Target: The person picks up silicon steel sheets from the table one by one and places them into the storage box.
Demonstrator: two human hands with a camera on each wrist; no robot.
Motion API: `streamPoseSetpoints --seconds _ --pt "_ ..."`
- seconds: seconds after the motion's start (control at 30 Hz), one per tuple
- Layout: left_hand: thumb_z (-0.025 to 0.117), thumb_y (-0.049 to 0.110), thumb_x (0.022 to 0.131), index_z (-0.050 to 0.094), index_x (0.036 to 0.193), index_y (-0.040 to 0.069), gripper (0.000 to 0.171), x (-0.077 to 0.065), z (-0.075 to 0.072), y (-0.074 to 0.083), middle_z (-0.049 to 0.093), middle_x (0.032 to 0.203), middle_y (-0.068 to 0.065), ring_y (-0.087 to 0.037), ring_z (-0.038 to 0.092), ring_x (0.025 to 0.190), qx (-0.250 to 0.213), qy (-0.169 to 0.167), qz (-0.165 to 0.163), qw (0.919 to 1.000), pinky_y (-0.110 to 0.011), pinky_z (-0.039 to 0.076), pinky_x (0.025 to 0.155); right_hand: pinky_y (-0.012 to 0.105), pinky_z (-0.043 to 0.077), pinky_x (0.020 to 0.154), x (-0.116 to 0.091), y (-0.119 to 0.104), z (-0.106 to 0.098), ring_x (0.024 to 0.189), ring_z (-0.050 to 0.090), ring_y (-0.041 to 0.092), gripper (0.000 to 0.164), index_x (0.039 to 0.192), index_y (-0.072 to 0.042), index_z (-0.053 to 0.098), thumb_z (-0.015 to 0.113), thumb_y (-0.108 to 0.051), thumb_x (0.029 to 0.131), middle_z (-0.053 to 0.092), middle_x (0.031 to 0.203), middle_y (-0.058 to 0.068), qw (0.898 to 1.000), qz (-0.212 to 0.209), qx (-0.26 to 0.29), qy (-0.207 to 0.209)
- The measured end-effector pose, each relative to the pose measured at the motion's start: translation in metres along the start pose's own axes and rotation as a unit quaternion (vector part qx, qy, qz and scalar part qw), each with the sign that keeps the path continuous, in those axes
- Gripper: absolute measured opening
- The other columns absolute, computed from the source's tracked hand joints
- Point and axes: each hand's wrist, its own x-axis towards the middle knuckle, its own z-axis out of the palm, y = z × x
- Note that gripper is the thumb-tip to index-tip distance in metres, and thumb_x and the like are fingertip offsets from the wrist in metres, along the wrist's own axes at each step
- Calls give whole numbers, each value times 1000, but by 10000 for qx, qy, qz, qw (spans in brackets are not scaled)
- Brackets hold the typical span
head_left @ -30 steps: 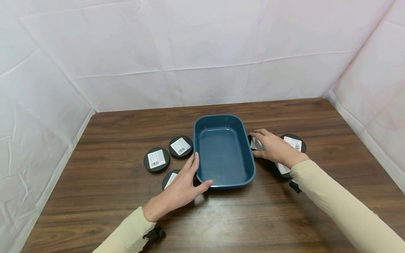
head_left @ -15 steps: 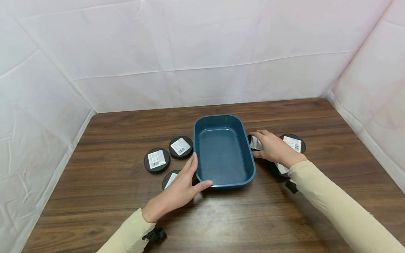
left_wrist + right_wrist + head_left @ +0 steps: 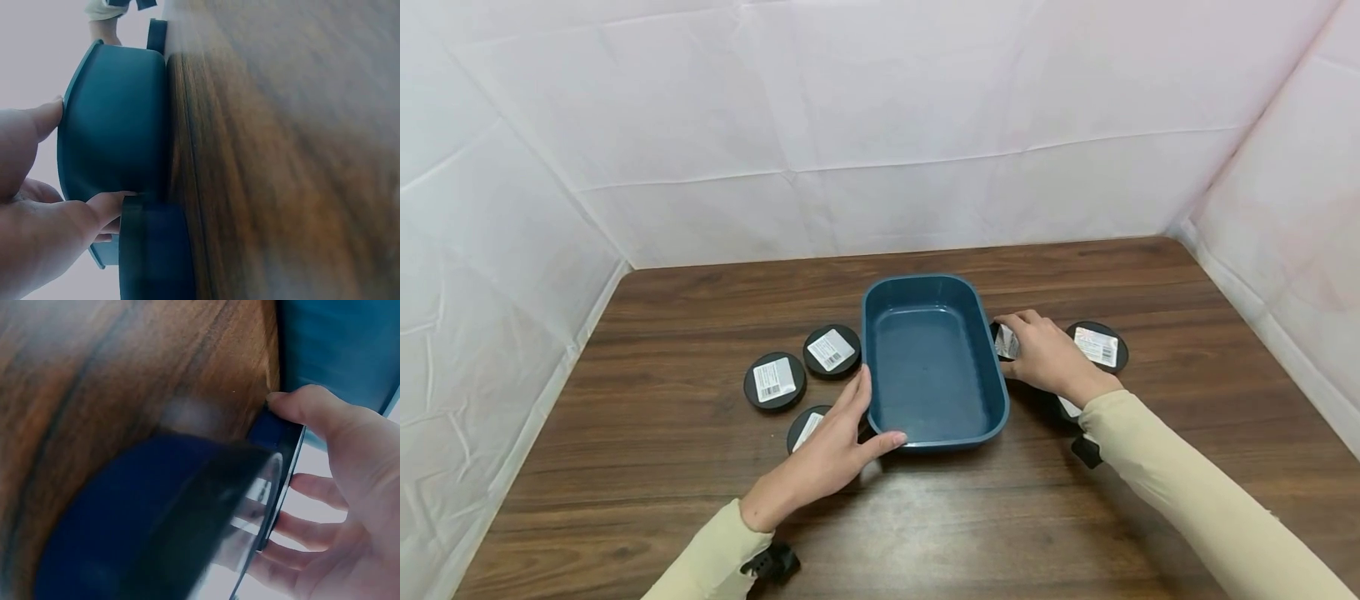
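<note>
A deep blue rectangular tray (image 3: 925,367) stands on the wooden table in the head view. My left hand (image 3: 827,462) rests at its near-left corner, thumb on the near rim and fairly straight fingers along the left side; the left wrist view shows the thumb on the rim (image 3: 60,122). With thumb and fingers spread round it, my right hand (image 3: 1048,357) holds a flat round black container (image 3: 1006,342) with a pale label, close against the tray's right side. In the right wrist view the thumb sits on that container's dark side (image 3: 275,431).
Left of the tray lie three flat round black containers with white labels: one near (image 3: 803,427), one further left (image 3: 775,381), one behind (image 3: 832,350). Two similar ones lie right, one behind the wrist (image 3: 1097,346), another partly under it (image 3: 1069,408). White sheets (image 3: 880,125) enclose the table.
My right wrist has shifted slightly left, showing more of the label on the container behind it. My left hand and the tray stay in place; the head view moves a little.
</note>
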Motion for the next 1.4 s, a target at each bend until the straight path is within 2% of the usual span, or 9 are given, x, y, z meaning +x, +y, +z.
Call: streamPoseSetpoints --seconds 0.27,0.4,0.7,0.97,1.2,1.4 --pt "62 48 97 -2 161 11 98 -1 -2 0 -7 170 -4 -26 9 157 -13 -36 -23 10000 -52 29 121 65 43 104 0 0 3 130 47 51 78 147 -2 48 78 -38 85 47 144 29 9998 101 68 148" --pt "62 49 96 -1 161 11 98 0 -1 -1 -5 170 -5 -27 11 157 -29 3 -28 10000 -51 33 119 64 44 102 0 1 4 128 50 50 76 146 -2 50 78 -38 84 50 142 29 9997 59 29 248" --pt "64 46 96 1 161 10 97 1 0 0 -2 170 -6 -28 13 156 -3 146 11 9999 -50 32 119 64 45 102 -1 3 2 125 53 49 76 142 -1 54 78 -41 83 54 140 28 9990 -74 29 439" --pt "65 45 95 3 161 10 98 1 0 2 1 170 -8 -28 20 155 -12 156 -45 9999 -48 38 115 65 43 103 -6 -2 0 128 50 50 75 144 -1 53 78 -38 83 51 142 29 9992 -14 73 390" --pt "66 43 95 2 161 9 98 1 1 2 3 170 -9 -28 19 155 -161 162 -88 9997 -47 41 114 65 45 99 -11 -5 -3 124 52 51 76 143 0 53 78 -41 84 52 141 30 9973 14 132 727" --pt "67 42 95 2 161 10 98 1 1 3 3 170 -10 -28 19 155 -176 141 -94 9997 -47 42 112 66 45 97 -18 -10 -10 124 50 55 72 143 -2 53 77 -35 84 50 142 30 9939 320 257 1020"
